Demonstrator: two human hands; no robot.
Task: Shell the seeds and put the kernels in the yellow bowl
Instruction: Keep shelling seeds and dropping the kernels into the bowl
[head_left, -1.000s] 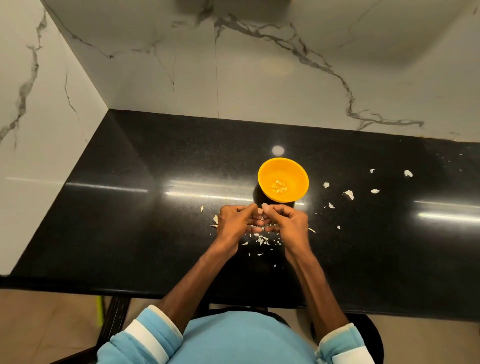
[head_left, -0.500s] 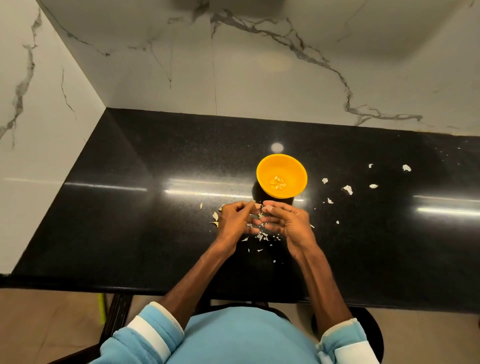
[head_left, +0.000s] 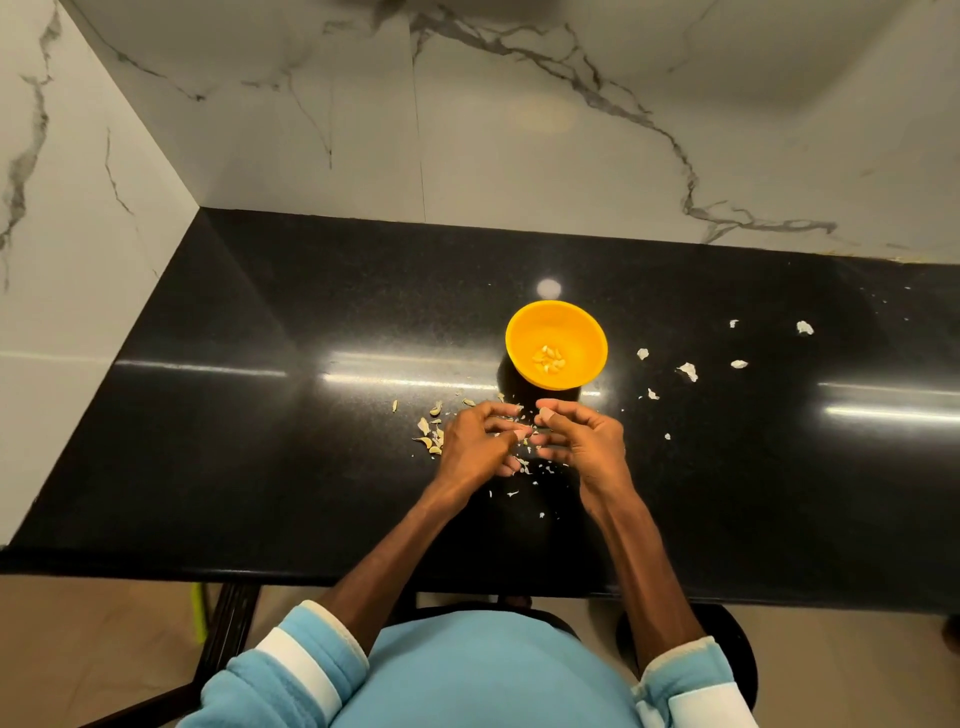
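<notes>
**Head view.** The yellow bowl (head_left: 582, 332) stood upright on the black countertop (head_left: 260, 415). A small cluster of pale kernels (head_left: 549, 358) lay on the bowl's floor.

Both hands were placed just on the person's side of the bowl, clear of its wall.
- **Left hand:** The left hand (head_left: 475, 441) sat nearer the person than the bowl and to the bowl's left. Its fingers were curled inward, with the tips of thumb and forefinger drawn together. A pale speck showed at that point, but whether it was a seed or a fingernail could not be told.
- **Right hand:** The right hand (head_left: 589, 441) sat straight in front of the bowl on the person's side. Its fingers were likewise curled and its thumb pointed toward the bowl. Whether it grasped anything could not be told.
- **Between the hands:** The fingertips of the two hands lay close together, with a narrow gap between them.

Tan husk pieces (head_left: 431, 436) were heaped to the left of the bowl, just beside the back of the left hand. Finer shell fragments (head_left: 524, 467) were strewn under and between the hands, farther from the bowl than the fingertips. Several white flakes (head_left: 688, 371) lay scattered to the right of the bowl, apart from it and from one another.

Beyond the bowl rose a white marble wall (head_left: 519, 130) with grey veins. Blue sleeves (head_left: 301, 670) with white bands ended near the elbows, far from the bowl, and left the forearms bare.
</notes>
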